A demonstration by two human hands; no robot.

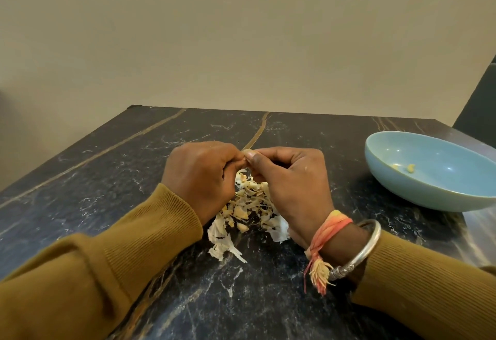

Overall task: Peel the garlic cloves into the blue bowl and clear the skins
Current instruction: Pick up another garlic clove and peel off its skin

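A garlic clove [246, 153] is held between the two hands, raised just above a heap of skins, and only its pale tip is seen between the fingertips. It is pinched from one side by the curled fingers [236, 157] of the left hand [200, 175] and from the other by the thumb and forefinger of the right hand [292, 178], so both sets of fingers are clamped on the clove. The grip is judged to let one hand steady the clove while a nail of the other works at the skin. The peeling is done directly over the pile of skins [249, 202], presumably so that whatever is stripped falls onto one heap and can be gathered in a single sweep. Among the papery white shreds some yellowish lumps are seen; these may be unpeeled cloves, though that cannot be told for certain. The pile lies on the dark veined tabletop [107, 178] between the forearms, and the mustard sleeves [150, 235] are rested on the surface, probably for steadiness. The blue bowl [418, 192] is set well apart to the right, on the right hand's side and clear of falling skins. Two small pale pieces [410, 168], taken to be peeled garlic, lie in its bottom, so the task is judged to be far from done. An orange thread [330, 229] and a metal bangle [367, 248] are worn on the right wrist.
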